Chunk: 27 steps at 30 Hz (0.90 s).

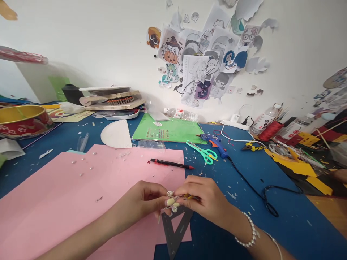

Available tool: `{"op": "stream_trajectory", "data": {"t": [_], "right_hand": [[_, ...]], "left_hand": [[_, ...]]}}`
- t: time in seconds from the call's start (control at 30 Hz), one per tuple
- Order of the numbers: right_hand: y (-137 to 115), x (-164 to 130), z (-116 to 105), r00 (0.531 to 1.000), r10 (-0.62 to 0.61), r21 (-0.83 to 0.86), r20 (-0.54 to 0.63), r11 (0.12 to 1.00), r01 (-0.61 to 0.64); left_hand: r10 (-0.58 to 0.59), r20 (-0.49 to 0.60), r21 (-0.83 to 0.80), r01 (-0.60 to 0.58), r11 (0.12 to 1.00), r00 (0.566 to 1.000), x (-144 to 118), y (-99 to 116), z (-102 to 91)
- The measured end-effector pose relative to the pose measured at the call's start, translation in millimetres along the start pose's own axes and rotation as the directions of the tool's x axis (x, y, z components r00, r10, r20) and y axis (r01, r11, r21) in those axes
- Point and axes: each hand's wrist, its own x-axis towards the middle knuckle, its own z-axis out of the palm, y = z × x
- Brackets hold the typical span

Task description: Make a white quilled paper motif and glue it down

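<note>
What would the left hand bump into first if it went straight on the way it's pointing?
Most likely the right hand, close by the cream coiled piece between the two; exact depth is hard to judge.

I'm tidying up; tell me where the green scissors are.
In the head view, the scissors lie right of centre on the blue table, between the pen and the glue gun.

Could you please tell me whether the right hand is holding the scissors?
No, the scissors lie on the blue table, beyond the right hand and apart from it.
</note>
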Motion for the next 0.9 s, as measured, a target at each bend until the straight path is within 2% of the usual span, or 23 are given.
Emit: {"op": "stream_trajectory", "data": {"t": [0.23, 0.3, 0.53, 0.77, 0.9], "right_hand": [[-2, 0, 0, 0.999, 0.040, 0.009, 0.026, 0.999, -0.040], [-3, 0, -1, 0.999, 0.037, 0.025, 0.029, 0.999, -0.038], [-5, 2, -5, 0.997, 0.048, -0.044, -0.063, 0.998, -0.051], [1, 3, -4, 0.998, -0.050, -0.190, -0.030, 0.981, 0.043], [2, 2, -4, 0.997, -0.071, -0.210, -0.008, 0.975, 0.067]], "left_hand": [[-0.026, 0.008, -0.021, 0.026, 0.999, 1.000, 1, -1, 0.3], [-0.019, -0.018, -0.005, 0.019, 1.000, 1.000, 2, -3, 0.4], [0.011, -0.117, 0.049, -0.005, 0.999, 0.993, 0, 2, 2.1], [0.011, -0.107, 0.039, -0.007, 0.999, 0.994, -2, 9, 1.6], [0.016, -0.093, 0.046, -0.012, 0.999, 0.996, -2, 7, 1.5]]}}
